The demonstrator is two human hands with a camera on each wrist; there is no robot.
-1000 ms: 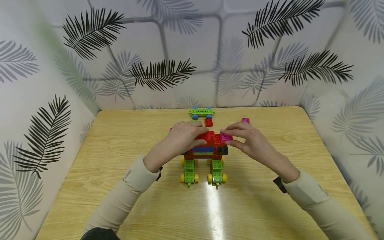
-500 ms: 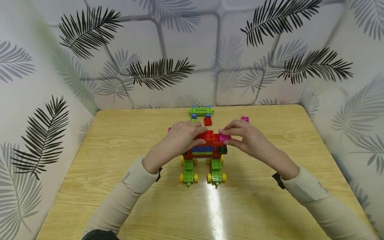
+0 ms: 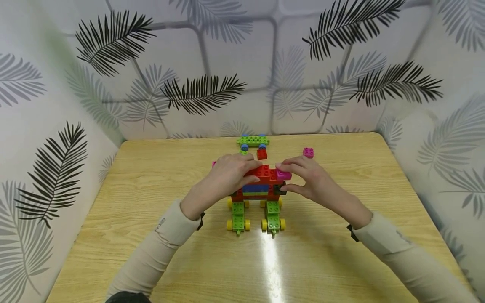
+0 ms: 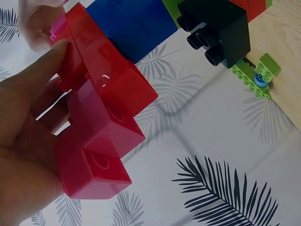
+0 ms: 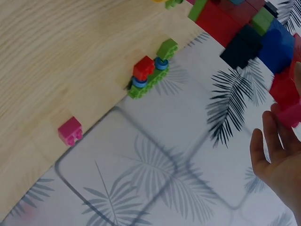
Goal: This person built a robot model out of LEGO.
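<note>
A brick model [image 3: 261, 191] of red, blue and black bricks stands on green wheeled bases [image 3: 238, 221] at the table's middle. My left hand [image 3: 238, 170] grips the red bricks [image 4: 108, 80] on its top left. A magenta brick [image 3: 283, 174] sits on the model's top right corner, above the black brick [image 3: 281, 189]. My right hand [image 3: 299, 174] has its fingers relaxed: the index finger lies over the magenta brick and the thumb sits lower, by the black brick. In the right wrist view the right hand's fingers [image 5: 277, 160] are spread beside that brick [image 5: 291, 115].
Behind the model lie a green plate on blue wheels [image 3: 254, 141], a small red brick [image 3: 262, 154] and a loose magenta brick [image 3: 308, 152]. The wooden table [image 3: 151, 176] is walled on three sides by leaf-patterned panels.
My right hand has loosened its pinch on the magenta brick; the thumb has dropped towards the black brick. The left hand has kept its hold.
</note>
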